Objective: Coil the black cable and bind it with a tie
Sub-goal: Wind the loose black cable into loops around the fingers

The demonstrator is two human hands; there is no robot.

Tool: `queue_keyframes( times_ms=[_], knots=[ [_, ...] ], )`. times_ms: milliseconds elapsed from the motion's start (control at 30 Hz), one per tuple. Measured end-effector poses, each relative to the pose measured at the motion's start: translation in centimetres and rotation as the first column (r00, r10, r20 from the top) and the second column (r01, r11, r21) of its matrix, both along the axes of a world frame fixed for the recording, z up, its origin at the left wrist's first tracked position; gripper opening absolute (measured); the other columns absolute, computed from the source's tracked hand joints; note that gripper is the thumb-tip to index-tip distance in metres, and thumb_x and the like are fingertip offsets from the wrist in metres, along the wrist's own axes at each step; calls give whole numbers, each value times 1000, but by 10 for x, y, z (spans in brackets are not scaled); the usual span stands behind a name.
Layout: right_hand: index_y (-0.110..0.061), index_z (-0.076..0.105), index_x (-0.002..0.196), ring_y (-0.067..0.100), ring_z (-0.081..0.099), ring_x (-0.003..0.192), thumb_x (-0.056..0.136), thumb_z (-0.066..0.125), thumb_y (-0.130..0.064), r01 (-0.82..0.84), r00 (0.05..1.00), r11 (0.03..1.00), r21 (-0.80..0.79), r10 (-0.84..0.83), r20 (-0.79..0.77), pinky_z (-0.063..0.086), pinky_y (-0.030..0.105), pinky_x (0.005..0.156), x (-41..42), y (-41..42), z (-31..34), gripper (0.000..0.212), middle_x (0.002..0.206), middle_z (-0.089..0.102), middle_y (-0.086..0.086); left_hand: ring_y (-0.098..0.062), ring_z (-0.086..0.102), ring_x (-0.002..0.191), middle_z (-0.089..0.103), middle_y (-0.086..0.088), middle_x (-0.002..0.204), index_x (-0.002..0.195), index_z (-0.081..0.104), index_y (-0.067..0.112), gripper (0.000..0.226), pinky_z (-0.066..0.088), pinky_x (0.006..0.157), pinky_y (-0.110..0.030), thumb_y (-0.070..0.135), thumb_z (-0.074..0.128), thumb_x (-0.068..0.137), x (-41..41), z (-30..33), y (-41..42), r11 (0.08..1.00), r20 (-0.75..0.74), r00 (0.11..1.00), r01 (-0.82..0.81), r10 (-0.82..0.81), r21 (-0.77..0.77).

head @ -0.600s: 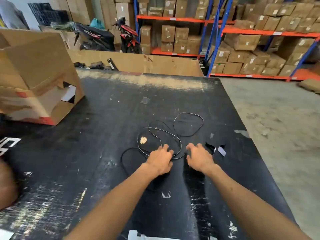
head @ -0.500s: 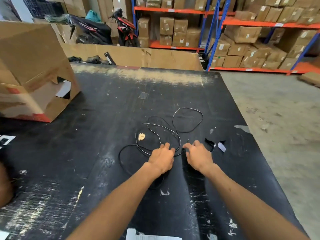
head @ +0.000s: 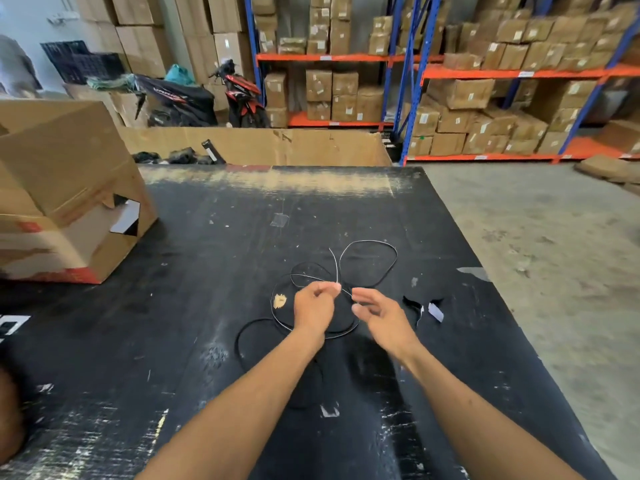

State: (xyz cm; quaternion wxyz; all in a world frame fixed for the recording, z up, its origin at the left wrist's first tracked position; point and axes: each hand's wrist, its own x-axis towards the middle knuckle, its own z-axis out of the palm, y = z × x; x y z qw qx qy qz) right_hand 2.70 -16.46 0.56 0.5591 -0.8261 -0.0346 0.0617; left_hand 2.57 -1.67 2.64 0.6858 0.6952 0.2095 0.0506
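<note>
The thin black cable [head: 370,241] lies in loose, overlapping loops on the black table [head: 194,306]. My left hand [head: 313,310] pinches a strand of it between thumb and forefinger, lifted a little off the surface, and a short length stands up from the pinch. That strand runs on to the fingertips of my right hand [head: 381,317], which hold it loosely with the other fingers apart. A small black strip with a white tag [head: 431,310] lies on the table just right of my right hand.
A large torn cardboard box [head: 62,188] stands on the table's left side. A low cardboard wall [head: 277,147] runs behind the far edge. The table's right edge drops to concrete floor [head: 536,254]. Shelving with cartons and a scooter [head: 242,95] stand beyond.
Both hands were pressed down on the cable at the table surface. They have since lifted, drawing a strand up between them. The loops on the table have shifted slightly.
</note>
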Motion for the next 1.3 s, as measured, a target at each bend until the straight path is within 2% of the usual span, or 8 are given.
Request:
queue_keyframes(
  times_ms=[133,267,367,500,667,833,1100,1300],
  knots=[
    [-25,64,135,9,66,110,97,66,-22,-98,993,995,9,97,68,46,27,102,-1,20,24,39,126,67,-10,11,66,63,76,15,65,75,79,21,13,40,61,-7,10,76,82,14,32,8,980,-15,1000,1,-4,-201],
    [-14,73,116,16,67,110,97,66,-20,-40,992,995,90,29,126,48,34,103,4,40,38,21,118,71,-1,11,64,58,75,14,62,73,80,19,13,44,50,-4,8,76,80,21,52,20,969,20,999,44,-41,-244],
    [-12,73,104,25,67,104,99,64,-18,-69,983,992,108,49,178,49,41,100,6,48,43,12,104,74,6,-2,65,83,75,10,82,79,78,18,9,45,74,-20,11,74,84,27,62,31,960,12,997,79,-78,-269],
    [-11,72,94,36,63,101,99,61,-14,-226,954,974,35,214,210,48,47,97,0,53,42,12,98,73,13,-20,69,86,74,-4,88,93,71,12,15,51,76,-32,26,66,95,32,72,45,869,104,967,256,-234,-424],
    [-9,71,95,9,65,92,100,59,-9,-419,906,906,60,413,97,48,27,92,-13,56,39,13,93,75,5,-23,72,92,75,-7,94,95,77,13,23,52,95,-42,34,68,92,29,85,61,719,330,838,544,-435,-433],
    [-14,69,85,11,62,86,90,57,-13,-507,862,855,108,506,46,47,28,84,-8,60,51,13,86,72,1,-33,67,112,72,-19,122,121,70,6,35,43,109,-52,28,64,94,32,98,74,524,481,681,732,-552,-436],
    [-18,66,75,19,58,78,86,59,-16,-514,854,839,179,519,17,49,27,79,13,51,59,13,79,65,8,-33,60,126,61,-21,141,145,52,4,59,41,112,-54,46,48,103,52,107,78,522,403,628,778,-665,-351],
    [-10,60,74,22,55,71,81,61,-17,-502,844,823,264,533,-56,40,41,81,29,51,53,10,78,60,11,-45,38,144,40,-30,154,152,41,5,73,26,118,-64,59,33,103,71,107,80,351,350,513,830,-784,-433]
  ],
)
